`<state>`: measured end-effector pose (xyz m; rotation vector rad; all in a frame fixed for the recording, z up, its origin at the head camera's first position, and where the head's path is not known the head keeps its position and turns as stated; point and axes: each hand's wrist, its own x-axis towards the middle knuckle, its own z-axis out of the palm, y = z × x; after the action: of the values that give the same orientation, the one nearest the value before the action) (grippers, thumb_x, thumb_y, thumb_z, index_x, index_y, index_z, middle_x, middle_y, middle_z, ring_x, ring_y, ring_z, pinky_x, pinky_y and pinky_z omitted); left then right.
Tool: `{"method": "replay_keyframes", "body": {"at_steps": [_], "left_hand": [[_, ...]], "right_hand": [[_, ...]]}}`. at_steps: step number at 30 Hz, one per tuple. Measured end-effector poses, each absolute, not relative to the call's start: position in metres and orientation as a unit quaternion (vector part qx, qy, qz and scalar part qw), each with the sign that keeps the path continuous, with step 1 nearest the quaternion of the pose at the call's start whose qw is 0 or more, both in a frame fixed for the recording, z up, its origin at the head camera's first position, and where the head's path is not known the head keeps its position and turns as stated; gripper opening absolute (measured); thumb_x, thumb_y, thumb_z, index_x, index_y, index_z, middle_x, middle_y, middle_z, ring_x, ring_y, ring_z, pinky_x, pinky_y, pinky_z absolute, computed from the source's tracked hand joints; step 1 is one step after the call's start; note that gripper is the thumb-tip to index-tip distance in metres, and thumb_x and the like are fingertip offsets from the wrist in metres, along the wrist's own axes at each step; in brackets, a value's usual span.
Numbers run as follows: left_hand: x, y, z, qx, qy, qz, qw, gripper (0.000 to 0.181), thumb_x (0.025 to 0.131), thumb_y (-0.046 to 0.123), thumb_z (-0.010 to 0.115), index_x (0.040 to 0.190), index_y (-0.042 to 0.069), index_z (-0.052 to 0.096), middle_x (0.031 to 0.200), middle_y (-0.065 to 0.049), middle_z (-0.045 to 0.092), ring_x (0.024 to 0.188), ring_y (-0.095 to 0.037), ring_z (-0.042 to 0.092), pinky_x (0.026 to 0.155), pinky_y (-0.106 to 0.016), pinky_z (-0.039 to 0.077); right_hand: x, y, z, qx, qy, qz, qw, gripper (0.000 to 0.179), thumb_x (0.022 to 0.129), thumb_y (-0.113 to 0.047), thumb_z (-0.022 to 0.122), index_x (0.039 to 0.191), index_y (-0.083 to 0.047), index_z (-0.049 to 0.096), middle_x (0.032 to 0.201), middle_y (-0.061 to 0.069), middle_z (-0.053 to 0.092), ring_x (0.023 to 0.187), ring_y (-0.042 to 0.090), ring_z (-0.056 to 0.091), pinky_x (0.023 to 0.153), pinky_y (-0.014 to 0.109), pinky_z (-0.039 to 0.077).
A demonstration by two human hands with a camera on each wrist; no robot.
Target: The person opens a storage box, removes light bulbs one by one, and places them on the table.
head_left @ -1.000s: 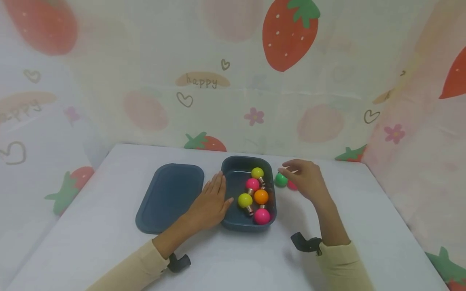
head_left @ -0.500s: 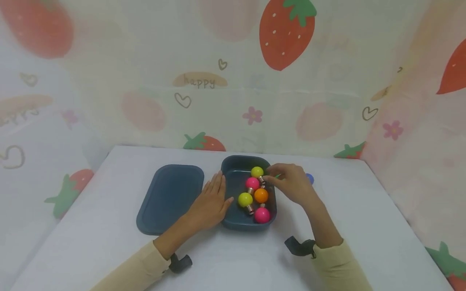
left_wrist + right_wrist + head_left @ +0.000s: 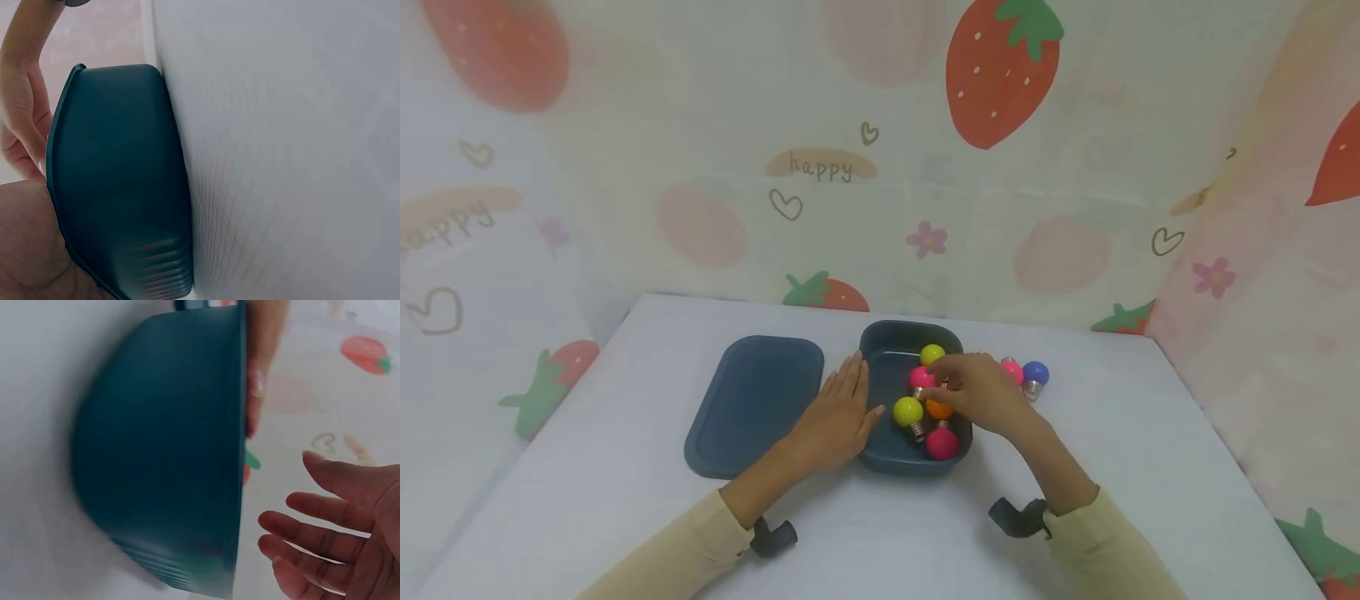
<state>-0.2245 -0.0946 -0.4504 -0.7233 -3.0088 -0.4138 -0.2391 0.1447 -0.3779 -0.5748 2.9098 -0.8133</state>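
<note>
A dark blue-green box (image 3: 910, 468) stands on the table and holds several coloured light bulbs, among them a yellow one (image 3: 907, 412), a pink one (image 3: 922, 378) and an orange one (image 3: 938, 407). My left hand (image 3: 831, 425) lies flat, fingers straight, along the box's left rim. Over the right side of the box is my right hand (image 3: 985, 393), its fingertips overlapping the bulbs in the head view. The right wrist view shows that hand (image 3: 337, 531) with fingers spread and nothing between them, above the rim. It hides part of the box's right side.
To the right of the box lie a pink bulb (image 3: 1012, 371) and a blue bulb (image 3: 1036, 374). A flat dark blue lid (image 3: 756, 404) rests on the white table (image 3: 880, 550) left of the box. Strawberry-patterned cloth (image 3: 850, 225) hangs behind the table.
My right hand has moved left from beside the green bulb to over the box. The blue bulb has come into view and the green bulb is no longer seen. My left hand stays put.
</note>
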Motion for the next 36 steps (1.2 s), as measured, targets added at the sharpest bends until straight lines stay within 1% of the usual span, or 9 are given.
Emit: {"method": "replay_keyframes", "body": {"at_steps": [3, 6, 9, 11, 14, 17, 22, 27, 36], "left_hand": [[-0.225, -0.095, -0.451, -0.231, -0.964, -0.132, 0.01, 0.074, 0.109, 0.044, 0.037, 0.159, -0.006, 0.016, 0.168, -0.021, 0.007, 0.156, -0.032, 0.004, 0.125, -0.047, 0.011], [-0.225, -0.095, -0.451, -0.229, -0.964, -0.132, 0.009, 0.074, 0.109, 0.043, 0.038, 0.159, -0.006, 0.015, 0.169, -0.021, 0.007, 0.156, -0.031, 0.004, 0.125, -0.047, 0.011], [-0.225, -0.095, -0.451, -0.231, -0.964, -0.129, 0.014, 0.073, 0.109, 0.043, 0.038, 0.159, -0.006, 0.016, 0.168, -0.021, 0.007, 0.156, -0.032, 0.005, 0.125, -0.047, 0.011], [-0.225, -0.095, -0.451, -0.231, -0.964, -0.13, 0.016, 0.073, 0.109, 0.043, 0.039, 0.159, -0.006, 0.016, 0.168, -0.021, 0.007, 0.156, -0.032, 0.006, 0.125, -0.047, 0.012], [-0.225, -0.096, -0.45, -0.233, -0.963, -0.131, 0.016, 0.073, 0.109, 0.042, 0.039, 0.159, -0.006, 0.015, 0.168, -0.021, 0.007, 0.156, -0.032, 0.006, 0.125, -0.046, 0.013], [-0.225, -0.096, -0.45, -0.235, -0.963, -0.131, 0.014, 0.073, 0.11, 0.042, 0.038, 0.159, -0.006, 0.015, 0.168, -0.021, 0.007, 0.156, -0.032, 0.006, 0.125, -0.046, 0.013], [-0.224, -0.097, -0.45, -0.237, -0.963, -0.127, 0.013, 0.073, 0.11, 0.043, 0.036, 0.159, -0.006, 0.015, 0.168, -0.021, 0.007, 0.156, -0.031, 0.005, 0.125, -0.045, 0.012], [-0.225, -0.096, -0.45, -0.238, -0.963, -0.125, 0.015, 0.072, 0.11, 0.042, 0.037, 0.159, -0.007, 0.016, 0.168, -0.021, 0.008, 0.156, -0.032, 0.006, 0.125, -0.045, 0.012], [-0.225, -0.096, -0.451, -0.235, -0.963, -0.131, 0.012, 0.072, 0.11, 0.042, 0.038, 0.159, -0.007, 0.016, 0.168, -0.021, 0.008, 0.156, -0.032, 0.006, 0.125, -0.046, 0.013]], "right_hand": [[-0.24, 0.14, -0.38, -0.205, 0.95, -0.234, 0.034, 0.038, 0.089, -0.033, 0.079, 0.121, -0.012, 0.074, 0.096, -0.001, 0.072, 0.088, 0.017, 0.065, 0.069, 0.028, 0.059], [-0.241, 0.136, -0.383, -0.226, 0.948, -0.222, 0.034, 0.038, 0.089, -0.032, 0.08, 0.12, -0.012, 0.074, 0.096, -0.002, 0.074, 0.086, 0.015, 0.066, 0.07, 0.027, 0.059], [-0.242, 0.132, -0.386, -0.243, 0.946, -0.213, 0.03, 0.037, 0.087, -0.03, 0.082, 0.117, -0.011, 0.074, 0.092, -0.003, 0.073, 0.079, 0.013, 0.066, 0.066, 0.025, 0.057], [-0.244, 0.129, -0.389, -0.248, 0.948, -0.198, 0.026, 0.037, 0.086, -0.03, 0.084, 0.116, -0.012, 0.074, 0.09, -0.003, 0.072, 0.077, 0.012, 0.065, 0.065, 0.024, 0.056], [-0.245, 0.124, -0.392, -0.247, 0.952, -0.178, 0.034, 0.038, 0.085, -0.029, 0.085, 0.117, -0.011, 0.075, 0.091, 0.0, 0.073, 0.08, 0.016, 0.067, 0.068, 0.028, 0.059], [-0.246, 0.119, -0.396, -0.244, 0.956, -0.156, 0.04, 0.039, 0.084, -0.03, 0.085, 0.117, -0.011, 0.075, 0.095, 0.003, 0.075, 0.089, 0.02, 0.069, 0.075, 0.033, 0.06], [-0.247, 0.115, -0.404, -0.25, 0.959, -0.127, 0.032, 0.035, 0.085, -0.029, 0.084, 0.114, -0.013, 0.076, 0.094, 0.0, 0.074, 0.088, 0.018, 0.068, 0.08, 0.036, 0.06], [-0.247, 0.112, -0.407, -0.253, 0.96, -0.114, 0.026, 0.033, 0.084, -0.027, 0.085, 0.114, -0.014, 0.076, 0.096, -0.001, 0.075, 0.088, 0.017, 0.067, 0.082, 0.037, 0.058], [-0.246, 0.108, -0.411, -0.251, 0.96, -0.117, 0.03, 0.033, 0.085, -0.024, 0.084, 0.115, -0.015, 0.076, 0.096, -0.002, 0.075, 0.09, 0.017, 0.066, 0.079, 0.038, 0.059]]}}
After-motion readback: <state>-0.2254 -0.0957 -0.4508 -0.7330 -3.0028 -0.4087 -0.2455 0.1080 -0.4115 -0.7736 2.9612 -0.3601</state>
